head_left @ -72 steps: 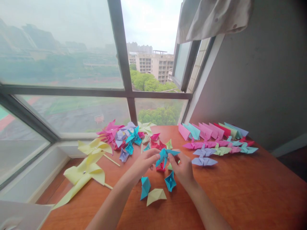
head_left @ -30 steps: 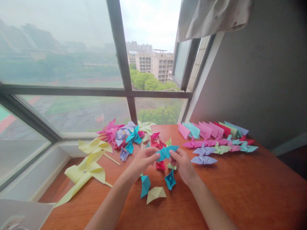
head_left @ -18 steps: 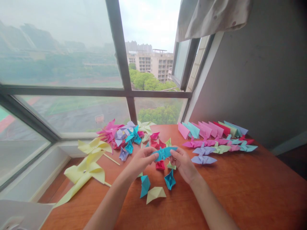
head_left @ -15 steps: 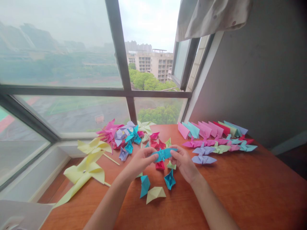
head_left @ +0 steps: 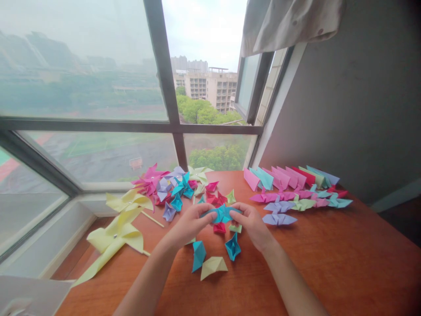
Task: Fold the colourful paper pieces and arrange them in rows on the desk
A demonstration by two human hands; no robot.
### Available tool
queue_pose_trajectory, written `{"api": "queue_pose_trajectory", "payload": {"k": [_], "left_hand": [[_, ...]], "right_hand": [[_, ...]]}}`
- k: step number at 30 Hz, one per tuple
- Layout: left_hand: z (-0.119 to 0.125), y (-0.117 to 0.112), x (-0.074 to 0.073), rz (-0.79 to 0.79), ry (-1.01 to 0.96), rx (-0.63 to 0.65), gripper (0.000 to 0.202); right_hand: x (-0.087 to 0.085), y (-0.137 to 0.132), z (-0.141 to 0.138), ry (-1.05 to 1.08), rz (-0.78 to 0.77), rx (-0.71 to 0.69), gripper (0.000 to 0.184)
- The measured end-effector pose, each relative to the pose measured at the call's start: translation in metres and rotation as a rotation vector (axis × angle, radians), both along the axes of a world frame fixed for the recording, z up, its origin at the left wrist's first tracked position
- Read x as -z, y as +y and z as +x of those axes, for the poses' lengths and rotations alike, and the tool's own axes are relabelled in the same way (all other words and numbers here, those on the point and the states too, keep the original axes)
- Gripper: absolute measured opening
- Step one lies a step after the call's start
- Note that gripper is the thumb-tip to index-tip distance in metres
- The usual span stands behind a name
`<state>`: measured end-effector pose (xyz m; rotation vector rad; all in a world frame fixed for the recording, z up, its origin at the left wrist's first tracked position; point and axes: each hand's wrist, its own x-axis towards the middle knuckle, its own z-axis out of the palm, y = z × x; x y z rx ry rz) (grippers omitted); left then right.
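Note:
A folded blue origami paper piece [head_left: 222, 213] is stretched sideways between my two hands, above the table. My left hand [head_left: 195, 219] pinches its left end between thumb and fingers. At the other end, my right hand [head_left: 247, 220] grips it in the same way, the fingers covering much of that side. Below the hands lie a blue paper boat [head_left: 233, 247], a blue folded piece [head_left: 199, 256] and a pale yellow folded piece [head_left: 214, 267]. Just behind the held paper are red folded pieces [head_left: 219, 199], partly hidden.
Yellow pinwheels [head_left: 115, 237] lie at the left, with pink pinwheels [head_left: 151, 182] and other folded shapes behind. At the right stand paper planes [head_left: 283, 177] in a row, with purple folded pieces [head_left: 279, 219] in front. The brown table [head_left: 329, 263] meets windows at the back.
My right hand has shifted slightly left along the blue paper, bringing the hands closer together. The middle of the paper looks more raised and spread. Other things have stayed put.

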<state>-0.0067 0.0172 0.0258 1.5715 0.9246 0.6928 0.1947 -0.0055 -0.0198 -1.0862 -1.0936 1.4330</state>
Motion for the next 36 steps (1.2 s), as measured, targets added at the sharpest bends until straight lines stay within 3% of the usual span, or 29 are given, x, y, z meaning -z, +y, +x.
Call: {"api": "queue_pose_trajectory", "payload": {"k": [5,13,21,27,36], "left_hand": [[-0.003,-0.001,-0.002,-0.097,-0.070,-0.022,0.036],[-0.001,-0.003,0.005,-0.161,-0.151,0.068,0.038],[0.002,-0.007,0.011,-0.286,-0.374,0.050,0.038],[0.004,-0.008,0.019,-0.373,-0.570,0.006,0.035],[0.005,-0.006,0.024,-0.411,-0.635,-0.022,0.031]], "right_hand": [[0.002,-0.001,0.002,0.067,-0.017,-0.056,0.035],[-0.001,-0.008,0.002,0.097,-0.002,-0.333,0.031],[0.005,-0.012,0.000,0.416,-0.100,-0.209,0.031],[0.012,-0.011,-0.002,0.611,-0.024,-0.165,0.035],[0.015,-0.008,-0.004,0.719,-0.075,-0.046,0.043]]}}
